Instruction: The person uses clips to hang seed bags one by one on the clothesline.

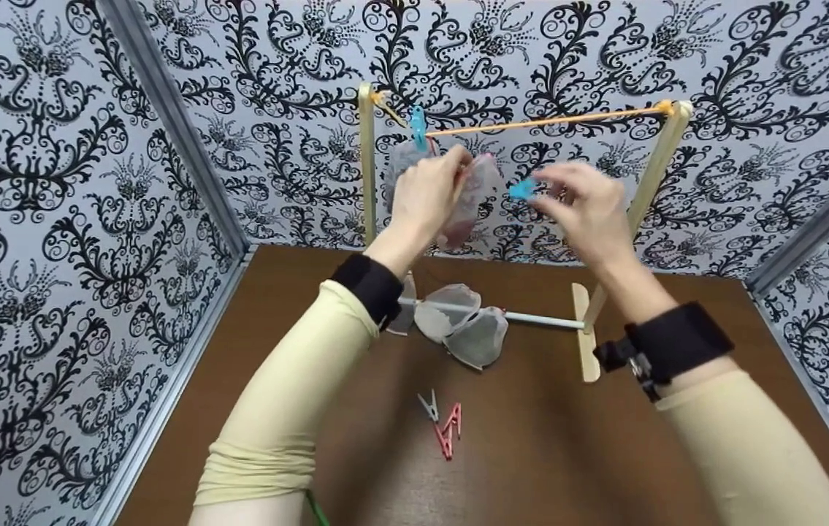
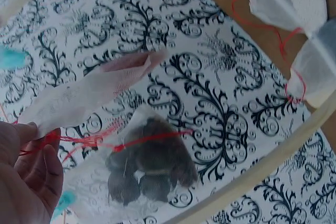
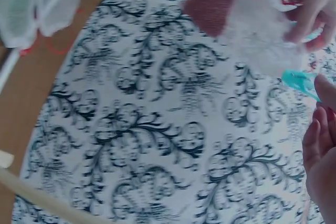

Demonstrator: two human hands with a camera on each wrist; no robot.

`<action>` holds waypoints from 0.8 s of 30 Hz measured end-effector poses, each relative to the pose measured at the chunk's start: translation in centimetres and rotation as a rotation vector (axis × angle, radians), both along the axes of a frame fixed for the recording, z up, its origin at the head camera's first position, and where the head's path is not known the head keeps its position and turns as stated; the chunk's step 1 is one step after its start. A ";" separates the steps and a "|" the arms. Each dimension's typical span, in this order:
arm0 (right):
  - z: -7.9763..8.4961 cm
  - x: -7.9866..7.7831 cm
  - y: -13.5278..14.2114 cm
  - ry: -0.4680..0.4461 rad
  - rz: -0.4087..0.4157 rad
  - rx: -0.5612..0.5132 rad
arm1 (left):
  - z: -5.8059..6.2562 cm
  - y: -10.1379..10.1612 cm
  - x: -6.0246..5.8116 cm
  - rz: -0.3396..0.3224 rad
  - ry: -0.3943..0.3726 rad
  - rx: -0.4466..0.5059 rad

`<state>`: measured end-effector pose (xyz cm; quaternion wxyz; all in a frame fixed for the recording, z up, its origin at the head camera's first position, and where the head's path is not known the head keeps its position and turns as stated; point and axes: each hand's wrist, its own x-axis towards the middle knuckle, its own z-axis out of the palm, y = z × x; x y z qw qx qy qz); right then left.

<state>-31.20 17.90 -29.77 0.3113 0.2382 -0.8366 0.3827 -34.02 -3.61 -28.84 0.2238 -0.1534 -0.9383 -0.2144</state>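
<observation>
My left hand [image 1: 425, 186] pinches the top of a white mesh bag [image 2: 79, 98] with red strings; something reddish fills its lower end. In my right hand [image 1: 589, 204], thumb and fingers grip a light-blue clothespin [image 1: 522, 189], held just to the right of the bag and below an orange cord [image 1: 553, 120]. A second blue clothespin [image 1: 418, 128] is clipped on the cord near its left end. Below it hangs another mesh bag with dark lumps [image 2: 152, 156] inside, partly hidden behind my left hand in the head view.
Wooden posts [image 1: 367, 168] hold the cord at both ends, with a wooden foot [image 1: 586, 358] at the right. Several mesh bags [image 1: 447, 310] lie about the white rod [image 1: 545, 319]. A grey clothespin [image 1: 429, 405] and pink clothespins [image 1: 447, 435] lie on the brown table [image 1: 516, 453].
</observation>
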 end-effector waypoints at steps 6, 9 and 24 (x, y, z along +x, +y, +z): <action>3.5 -1.3 -2.1 0.088 -0.065 -0.082 | 0.5 -0.3 -1.4 0.099 0.021 -0.016; 4.6 -2.0 -3.0 0.088 -0.068 -0.119 | 0.5 -0.4 -1.9 0.123 0.053 -0.022; 5.9 -4.7 -4.8 0.012 -0.072 -0.047 | 0.5 -0.5 -3.6 0.139 0.154 0.010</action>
